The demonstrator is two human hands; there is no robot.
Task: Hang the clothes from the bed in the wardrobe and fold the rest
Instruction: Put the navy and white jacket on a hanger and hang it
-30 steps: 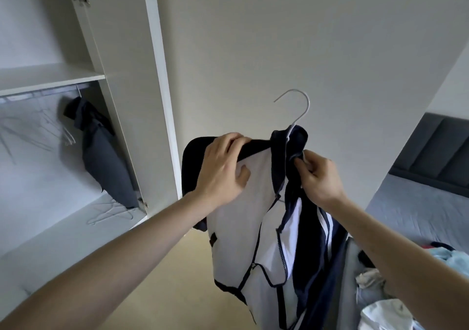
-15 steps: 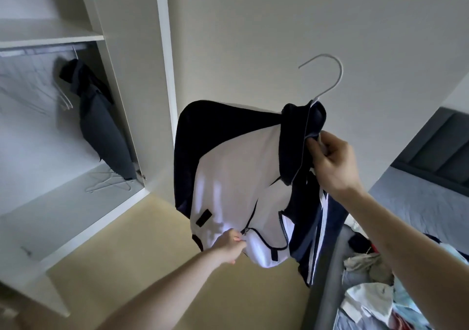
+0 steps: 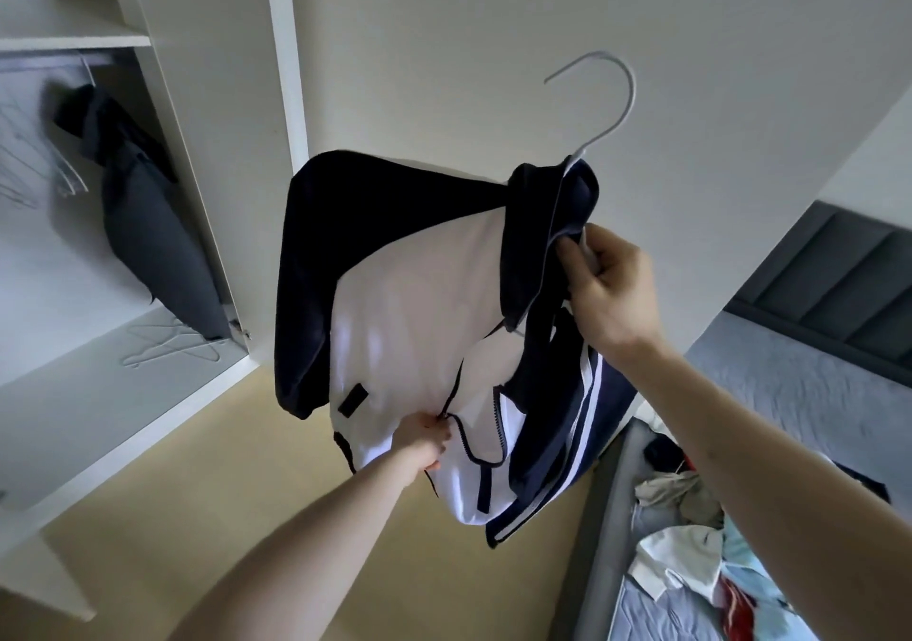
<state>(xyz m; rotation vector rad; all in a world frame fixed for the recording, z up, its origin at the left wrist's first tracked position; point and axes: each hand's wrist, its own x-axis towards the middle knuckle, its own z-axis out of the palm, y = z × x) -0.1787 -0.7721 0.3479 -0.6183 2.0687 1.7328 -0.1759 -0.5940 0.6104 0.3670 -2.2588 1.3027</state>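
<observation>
- head view: right hand (image 3: 609, 290) is gripping the white hanger (image 3: 599, 112) at the collar of the navy-and-white jacket (image 3: 414, 315), holding it up before the wall.
- left hand (image 3: 422, 440) is pinching the jacket's zipper edge low down.
- wardrobe (image 3: 207, 147) is standing open at left, a dark garment (image 3: 148, 236) hanging inside.
- loose clothes (image 3: 691, 542) are lying on the bed (image 3: 789, 394).
</observation>
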